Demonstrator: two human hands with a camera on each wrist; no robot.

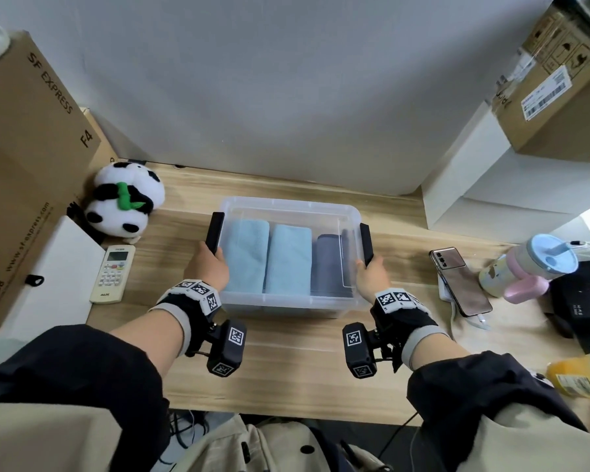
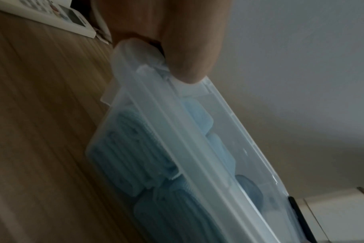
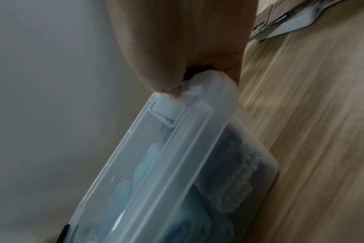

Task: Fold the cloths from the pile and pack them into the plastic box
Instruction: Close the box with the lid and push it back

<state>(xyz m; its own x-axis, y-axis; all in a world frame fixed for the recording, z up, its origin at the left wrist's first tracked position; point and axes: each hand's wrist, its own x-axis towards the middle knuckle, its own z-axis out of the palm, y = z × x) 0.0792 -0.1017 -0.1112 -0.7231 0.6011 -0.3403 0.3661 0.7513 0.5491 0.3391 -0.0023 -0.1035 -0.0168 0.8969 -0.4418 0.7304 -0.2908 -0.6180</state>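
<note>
A clear plastic box with its lid on stands mid-table. Through the lid I see two folded light blue cloths and a dark grey cloth side by side. My left hand grips the box's left end at the black latch. My right hand grips the right end at the other black latch. In the wrist views the left thumb and the right thumb press on the lid's corners, with fingers curled under the box's rim.
A panda plush, a remote and a big cardboard box sit to the left. At the right lie a phone, a tumbler, a black device and an orange bottle.
</note>
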